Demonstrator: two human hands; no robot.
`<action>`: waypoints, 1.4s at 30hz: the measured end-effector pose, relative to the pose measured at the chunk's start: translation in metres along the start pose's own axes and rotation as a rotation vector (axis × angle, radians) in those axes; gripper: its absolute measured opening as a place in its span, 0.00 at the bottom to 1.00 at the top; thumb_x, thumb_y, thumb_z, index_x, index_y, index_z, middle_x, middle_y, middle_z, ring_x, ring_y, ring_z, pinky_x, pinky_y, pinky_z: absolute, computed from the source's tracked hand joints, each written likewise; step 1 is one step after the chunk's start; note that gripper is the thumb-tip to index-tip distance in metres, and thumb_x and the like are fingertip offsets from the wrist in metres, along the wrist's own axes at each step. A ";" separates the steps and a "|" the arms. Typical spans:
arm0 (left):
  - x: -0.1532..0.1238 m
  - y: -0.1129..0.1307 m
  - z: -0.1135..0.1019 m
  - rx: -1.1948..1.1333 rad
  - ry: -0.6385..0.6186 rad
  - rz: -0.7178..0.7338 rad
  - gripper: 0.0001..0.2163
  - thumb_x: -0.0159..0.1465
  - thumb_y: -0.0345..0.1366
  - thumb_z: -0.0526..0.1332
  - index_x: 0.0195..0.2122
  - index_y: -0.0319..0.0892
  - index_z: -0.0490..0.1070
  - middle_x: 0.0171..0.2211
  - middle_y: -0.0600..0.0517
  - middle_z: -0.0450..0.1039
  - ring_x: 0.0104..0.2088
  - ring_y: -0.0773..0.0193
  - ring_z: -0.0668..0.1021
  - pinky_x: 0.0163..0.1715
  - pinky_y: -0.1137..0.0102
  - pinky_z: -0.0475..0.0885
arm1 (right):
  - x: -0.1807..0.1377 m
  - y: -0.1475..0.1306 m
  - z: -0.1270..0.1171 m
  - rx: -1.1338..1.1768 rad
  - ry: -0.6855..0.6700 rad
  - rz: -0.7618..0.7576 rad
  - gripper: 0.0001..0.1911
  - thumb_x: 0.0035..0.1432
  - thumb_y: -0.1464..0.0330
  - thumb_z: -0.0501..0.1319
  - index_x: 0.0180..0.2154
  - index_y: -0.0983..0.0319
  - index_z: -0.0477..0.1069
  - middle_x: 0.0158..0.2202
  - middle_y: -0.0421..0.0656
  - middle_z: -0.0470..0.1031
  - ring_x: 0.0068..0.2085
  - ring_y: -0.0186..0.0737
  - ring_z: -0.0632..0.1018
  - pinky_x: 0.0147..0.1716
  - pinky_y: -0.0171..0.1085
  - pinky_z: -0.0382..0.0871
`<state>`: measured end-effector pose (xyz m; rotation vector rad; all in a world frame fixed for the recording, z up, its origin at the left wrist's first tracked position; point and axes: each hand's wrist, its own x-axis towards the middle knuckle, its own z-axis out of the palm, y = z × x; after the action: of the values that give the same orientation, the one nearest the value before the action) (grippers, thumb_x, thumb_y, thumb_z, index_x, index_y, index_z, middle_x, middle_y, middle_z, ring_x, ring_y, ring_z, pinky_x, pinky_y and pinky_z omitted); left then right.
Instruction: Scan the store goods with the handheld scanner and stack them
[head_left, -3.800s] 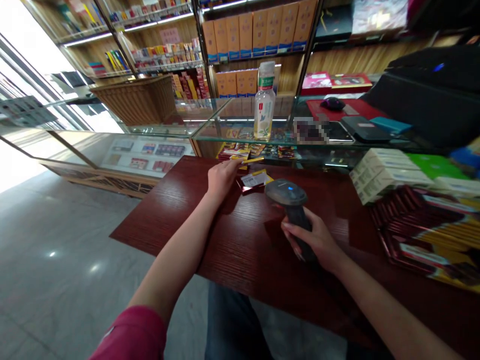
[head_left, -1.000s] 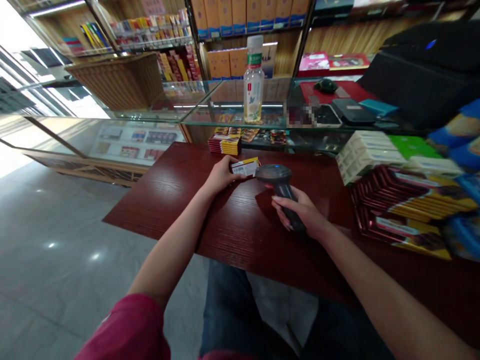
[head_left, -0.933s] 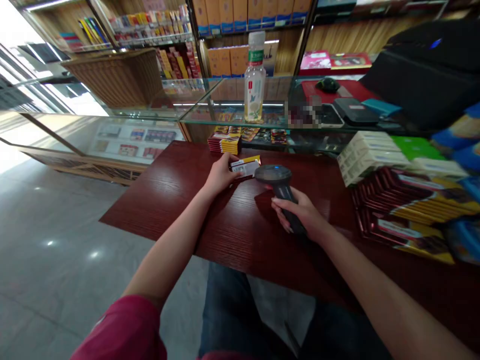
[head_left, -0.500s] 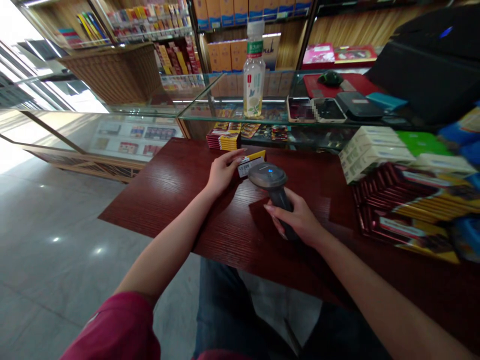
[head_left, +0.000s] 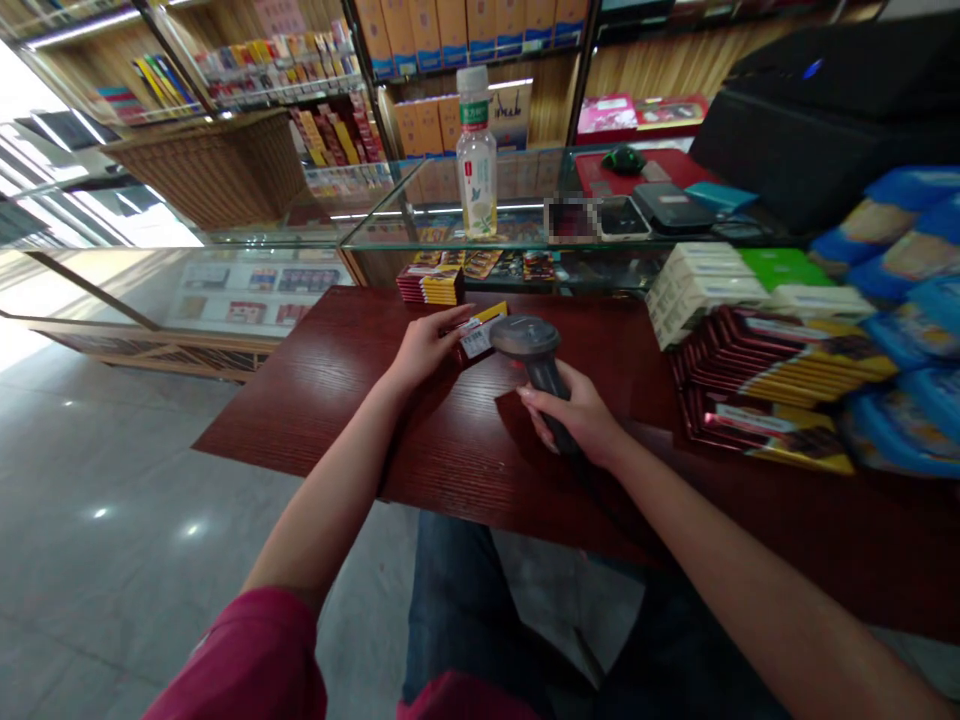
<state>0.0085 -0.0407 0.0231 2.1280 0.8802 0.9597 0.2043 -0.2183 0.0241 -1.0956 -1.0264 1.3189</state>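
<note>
My left hand grips the left end of a chocolate bar in a yellow and dark red wrapper. The bar is tilted above the dark wooden table, its white barcode label facing up. Wrapped round the handle of a grey barcode scanner is my right hand. The scanner's head points left at the bar, close to its right end. Just behind my left hand lies a small stack of similar bars.
At right are stacked chocolate bars, white-green boxes and blue packages. A drink bottle, phones and a mouse stand on the glass counter. A wicker basket sits at left.
The view has shifted a little to the right. The bar's label is now turned more upward, and the scanner is still held close beside it.
</note>
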 end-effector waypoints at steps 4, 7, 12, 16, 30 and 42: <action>-0.007 0.015 -0.008 0.092 -0.077 0.014 0.20 0.63 0.34 0.68 0.57 0.44 0.80 0.55 0.46 0.81 0.54 0.51 0.83 0.58 0.61 0.76 | -0.016 -0.010 -0.010 0.072 0.118 -0.100 0.29 0.52 0.55 0.73 0.52 0.59 0.68 0.19 0.28 0.67 0.14 0.30 0.66 0.11 0.30 0.60; -0.010 0.035 0.006 0.097 -0.056 0.113 0.17 0.65 0.36 0.66 0.56 0.46 0.81 0.52 0.49 0.83 0.52 0.52 0.84 0.55 0.63 0.78 | -0.044 -0.015 -0.025 0.160 0.223 -0.166 0.31 0.52 0.55 0.73 0.53 0.58 0.68 0.21 0.28 0.68 0.14 0.28 0.65 0.11 0.29 0.59; -0.017 0.084 0.072 0.093 -0.022 0.399 0.14 0.70 0.36 0.63 0.55 0.50 0.81 0.50 0.52 0.84 0.48 0.58 0.86 0.51 0.67 0.80 | -0.114 -0.014 -0.063 0.143 0.402 -0.238 0.23 0.52 0.57 0.74 0.45 0.56 0.68 0.22 0.28 0.69 0.14 0.28 0.66 0.10 0.29 0.59; -0.027 0.126 0.145 0.146 -0.104 0.647 0.15 0.72 0.31 0.59 0.54 0.50 0.80 0.55 0.54 0.81 0.53 0.60 0.84 0.52 0.67 0.80 | -0.165 -0.020 -0.089 0.122 0.575 -0.308 0.21 0.50 0.58 0.75 0.36 0.56 0.65 0.21 0.29 0.69 0.14 0.28 0.67 0.10 0.28 0.59; -0.033 0.151 0.224 0.243 -0.422 0.823 0.20 0.73 0.29 0.54 0.64 0.48 0.72 0.66 0.53 0.71 0.66 0.64 0.73 0.66 0.65 0.69 | -0.212 -0.030 -0.099 0.109 0.687 -0.364 0.22 0.50 0.59 0.75 0.39 0.55 0.65 0.20 0.28 0.69 0.13 0.29 0.65 0.10 0.29 0.60; 0.016 0.013 0.052 0.629 0.232 0.348 0.25 0.71 0.28 0.52 0.70 0.43 0.65 0.71 0.44 0.63 0.71 0.57 0.67 0.70 0.61 0.63 | -0.068 -0.016 -0.034 0.090 0.269 -0.125 0.31 0.50 0.56 0.74 0.52 0.60 0.70 0.21 0.30 0.71 0.14 0.29 0.66 0.10 0.29 0.58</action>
<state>0.0622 -0.0497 0.0119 2.8122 1.0452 1.2421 0.2402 -0.2858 0.0357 -1.0892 -0.8140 1.0741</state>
